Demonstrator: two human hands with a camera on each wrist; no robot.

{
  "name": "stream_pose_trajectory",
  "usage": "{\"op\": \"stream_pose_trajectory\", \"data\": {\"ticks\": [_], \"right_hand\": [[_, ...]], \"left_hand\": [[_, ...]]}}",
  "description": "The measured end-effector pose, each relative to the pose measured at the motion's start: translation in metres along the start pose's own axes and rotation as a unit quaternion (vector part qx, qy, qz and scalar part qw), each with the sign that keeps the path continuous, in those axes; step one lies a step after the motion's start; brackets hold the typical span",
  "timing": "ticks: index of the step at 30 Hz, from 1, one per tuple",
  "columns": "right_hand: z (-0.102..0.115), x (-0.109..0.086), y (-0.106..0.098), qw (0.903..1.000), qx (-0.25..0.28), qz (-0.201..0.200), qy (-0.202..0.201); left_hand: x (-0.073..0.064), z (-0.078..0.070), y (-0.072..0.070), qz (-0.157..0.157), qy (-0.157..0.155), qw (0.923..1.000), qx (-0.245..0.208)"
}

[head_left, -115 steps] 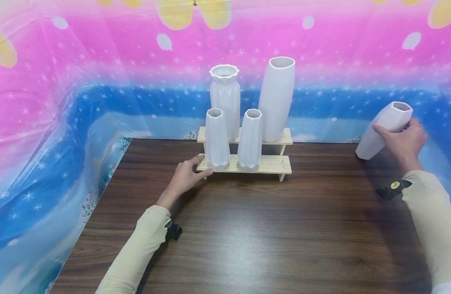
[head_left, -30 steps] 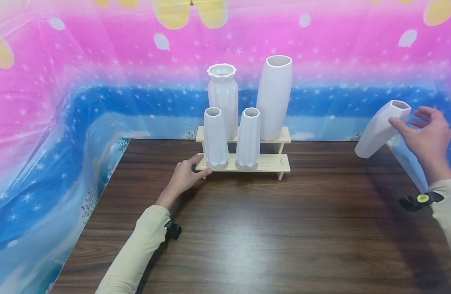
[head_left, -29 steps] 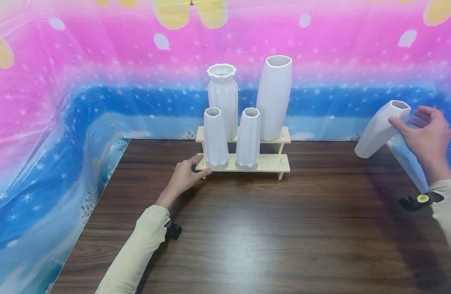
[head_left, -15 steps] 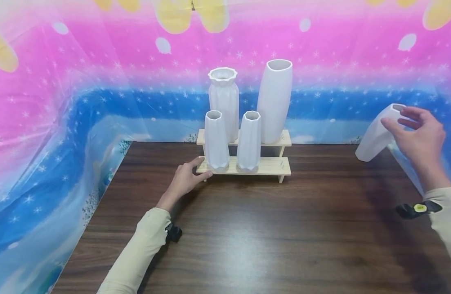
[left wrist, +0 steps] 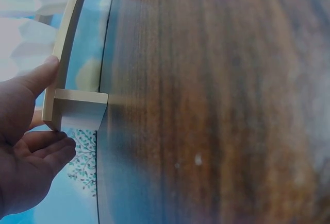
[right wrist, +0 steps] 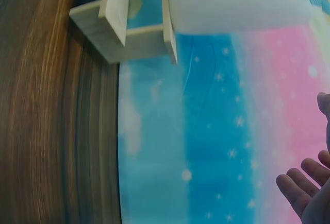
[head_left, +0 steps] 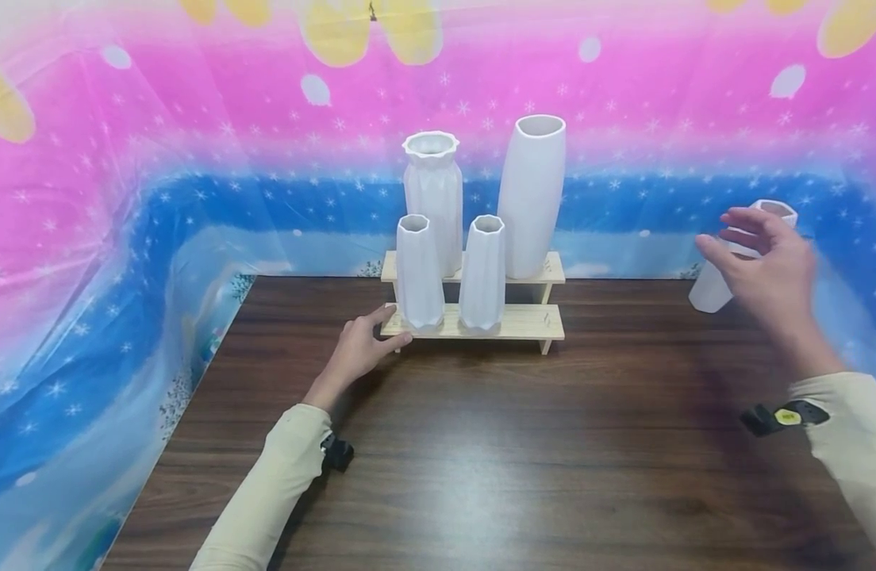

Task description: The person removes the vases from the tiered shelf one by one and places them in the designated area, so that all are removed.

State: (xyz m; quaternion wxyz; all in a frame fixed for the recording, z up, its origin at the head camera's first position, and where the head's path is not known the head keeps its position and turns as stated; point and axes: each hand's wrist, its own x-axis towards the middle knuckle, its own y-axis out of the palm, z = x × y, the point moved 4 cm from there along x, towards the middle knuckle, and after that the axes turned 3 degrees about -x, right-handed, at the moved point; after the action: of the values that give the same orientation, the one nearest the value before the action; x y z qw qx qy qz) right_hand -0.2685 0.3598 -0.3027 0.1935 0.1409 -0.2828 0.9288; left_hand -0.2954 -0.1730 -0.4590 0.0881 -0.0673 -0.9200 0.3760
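Note:
In the head view a two-tier wooden stand (head_left: 524,320) bears white vases. Two slim faceted vases (head_left: 420,274) stand on the lower tier. On the upper tier are a ruffled-rim vase (head_left: 434,190) and a tall smooth vase (head_left: 534,194). My left hand (head_left: 355,345) grips the lower tier's left end; the left wrist view has the thumb on the board's (left wrist: 62,54) front edge. My right hand (head_left: 774,277), fingers spread and holding nothing, passes in front of another white vase (head_left: 709,289) at the table's back right, hiding its middle. The right wrist view catches only the fingers (right wrist: 296,190).
The dark wood table (head_left: 466,444) spreads in front of the stand. A pink and blue printed cloth (head_left: 281,198) hangs behind and along the sides. Each wrist wears a black camera strap (head_left: 336,452).
The right hand gripped the right-hand vase earliest on, then let go and drew back right. Over the last second it has moved left across the vase. The left hand keeps its place.

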Motion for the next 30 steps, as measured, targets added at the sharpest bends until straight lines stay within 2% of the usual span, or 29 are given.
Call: {"op": "stream_pose_trajectory", "data": {"ticks": [3,11,18,24,30], "right_hand": [[0.006,-0.003,0.008,0.9997,-0.009,0.001,-0.023],[0.018,-0.013,0.031,0.9978,-0.025,0.029,-0.053],[0.031,-0.021,0.05,0.9939,-0.01,0.047,-0.099],[0.041,-0.025,0.069,0.9913,0.011,0.058,-0.118],[0.047,-0.03,0.087,0.9898,0.015,0.083,-0.115]], "left_hand": [[0.001,0.0,0.0,0.0,-0.002,1.0,0.002],[0.001,-0.001,0.0,-0.001,-0.006,1.0,0.003],[0.0,-0.001,0.0,-0.004,-0.006,1.0,-0.001],[-0.001,-0.001,0.0,-0.004,-0.005,1.0,-0.002],[0.0,0.0,0.001,-0.004,-0.003,1.0,-0.003]]}}
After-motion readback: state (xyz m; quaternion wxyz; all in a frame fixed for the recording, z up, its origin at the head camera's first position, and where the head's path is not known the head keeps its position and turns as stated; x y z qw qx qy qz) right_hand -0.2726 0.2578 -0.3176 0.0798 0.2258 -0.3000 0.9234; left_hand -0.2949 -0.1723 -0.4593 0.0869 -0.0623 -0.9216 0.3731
